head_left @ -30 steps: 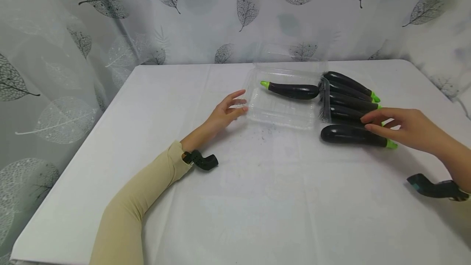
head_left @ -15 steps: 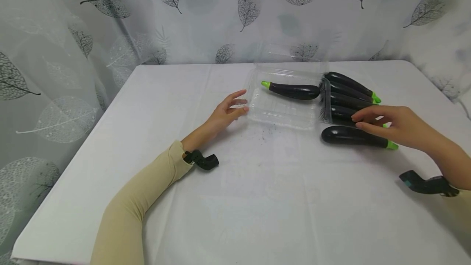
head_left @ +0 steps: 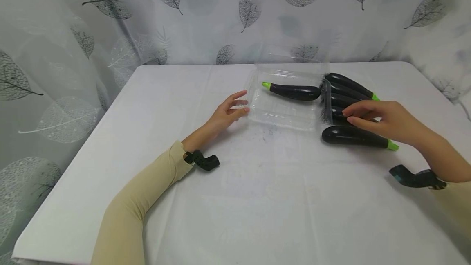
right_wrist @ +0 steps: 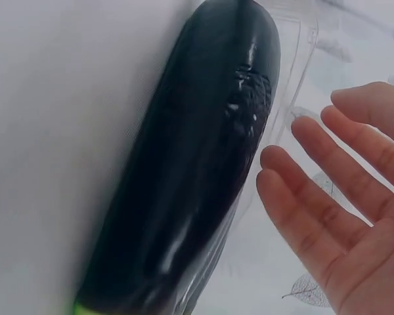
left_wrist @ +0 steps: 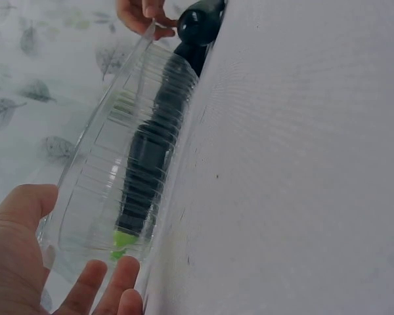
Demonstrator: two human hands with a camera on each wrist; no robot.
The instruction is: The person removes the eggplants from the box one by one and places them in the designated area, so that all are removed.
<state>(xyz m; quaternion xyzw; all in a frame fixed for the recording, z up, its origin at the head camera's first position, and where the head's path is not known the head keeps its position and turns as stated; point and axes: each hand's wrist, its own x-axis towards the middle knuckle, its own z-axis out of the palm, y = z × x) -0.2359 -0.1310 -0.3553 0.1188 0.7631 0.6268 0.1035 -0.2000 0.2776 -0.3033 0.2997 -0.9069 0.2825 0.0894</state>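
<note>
A clear plastic container (head_left: 283,114) stands open on the table with one eggplant (head_left: 294,92) lying in it, its green stem end toward the left. At the container's left side my left hand (head_left: 224,114) has its fingers spread; in the left wrist view the thumb lies by the rim and the fingertips (left_wrist: 126,269) are by the wall. To the right, several eggplants lie in a row. Above them hovers my right hand (head_left: 379,120), fingers loosely bent and holding nothing. The nearest eggplant (head_left: 353,135) lies just below it, and in the right wrist view this hand is apart from a large eggplant (right_wrist: 184,157).
A white cloth (head_left: 250,207) covers the table. Behind it hangs a pale curtain (head_left: 206,15) with leaf prints. The container's right wall (head_left: 325,101) stands against the blunt ends of the eggplants in the row. Dark camera mounts (head_left: 206,162) sit on both wrists.
My right hand has moved left and slightly away from me over the eggplants, toward the container. The left hand, container and eggplants have stayed in place.
</note>
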